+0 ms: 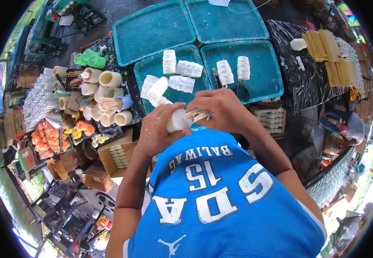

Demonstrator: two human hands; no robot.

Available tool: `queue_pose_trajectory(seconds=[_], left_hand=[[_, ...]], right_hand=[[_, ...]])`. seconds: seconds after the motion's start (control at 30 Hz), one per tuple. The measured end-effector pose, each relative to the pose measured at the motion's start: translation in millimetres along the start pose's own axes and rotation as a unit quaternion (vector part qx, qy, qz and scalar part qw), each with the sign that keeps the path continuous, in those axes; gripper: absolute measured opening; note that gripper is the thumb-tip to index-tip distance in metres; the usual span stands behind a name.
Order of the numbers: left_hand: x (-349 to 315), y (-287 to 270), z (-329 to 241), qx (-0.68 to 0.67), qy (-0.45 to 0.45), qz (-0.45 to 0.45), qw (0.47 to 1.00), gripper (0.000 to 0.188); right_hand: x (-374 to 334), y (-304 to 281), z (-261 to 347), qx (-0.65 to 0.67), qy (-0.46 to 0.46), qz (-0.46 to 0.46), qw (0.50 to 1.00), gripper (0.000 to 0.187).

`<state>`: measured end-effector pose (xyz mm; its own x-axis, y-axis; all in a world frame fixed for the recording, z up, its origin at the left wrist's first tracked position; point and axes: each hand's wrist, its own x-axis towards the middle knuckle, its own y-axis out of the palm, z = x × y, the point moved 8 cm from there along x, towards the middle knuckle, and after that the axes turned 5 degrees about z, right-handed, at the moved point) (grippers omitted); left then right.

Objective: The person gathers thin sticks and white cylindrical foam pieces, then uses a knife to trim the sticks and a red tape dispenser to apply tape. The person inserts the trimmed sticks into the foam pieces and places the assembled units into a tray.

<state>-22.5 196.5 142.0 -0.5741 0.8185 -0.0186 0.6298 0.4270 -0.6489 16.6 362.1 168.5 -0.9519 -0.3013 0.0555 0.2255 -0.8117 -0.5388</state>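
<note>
My left hand (155, 128) is wrapped round a white cylinder (179, 121) with a smooth round end, held close in front of my blue shirt. My right hand (221, 108) grips a bundle of thin pale sticks (199, 115), whose ends point at the cylinder. Just beyond my hands, several white cylinders with bumpy sides (189, 69) lie or stand in a teal tray (145, 64). Two more bumpy cylinders (243, 68) are in the teal tray to the right (274, 79), beside dark-handled scissors (240, 91) and a slim dark tool (215, 77).
Two further teal trays (152, 32) lie behind. At left, a table holds cream cylinders (110, 78), another bundle of sticks (110, 105) and orange pieces (49, 137). At right, a black-covered table (294, 73) bears flat yellowish strips (322, 45). A person (350, 127) is at far right.
</note>
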Motion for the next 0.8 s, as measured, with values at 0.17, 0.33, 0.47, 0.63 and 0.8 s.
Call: queue_pose_trajectory(seconds=[0.17,0.33,0.47,0.63,0.8], left_hand=[[0.2,-0.3,1.7,-0.007,-0.006,-0.002,1.000,0.070],[0.3,-1.0,1.7,-0.023,-0.009,-0.007,1.000,0.068],[1.3,-2.8,-1.1,-0.026,-0.003,-0.007,1.000,0.067],[7.5,7.4,0.2,-0.042,-0.007,0.027,0.999,0.065],[0.5,26.4,44.0,-0.283,-0.031,-0.085,0.955,0.054]], right_hand=[[2.5,5.0,1.5,-0.004,-0.016,-0.005,1.000,0.033],[2.4,14.3,-5.4,0.027,-0.005,0.010,1.000,0.035],[3.2,20.2,-5.7,0.053,-0.014,0.001,0.999,0.030],[7.1,30.8,-17.0,0.012,0.012,0.063,0.998,0.032],[6.7,7.2,-59.0,0.179,0.097,-0.091,0.975,0.026]])
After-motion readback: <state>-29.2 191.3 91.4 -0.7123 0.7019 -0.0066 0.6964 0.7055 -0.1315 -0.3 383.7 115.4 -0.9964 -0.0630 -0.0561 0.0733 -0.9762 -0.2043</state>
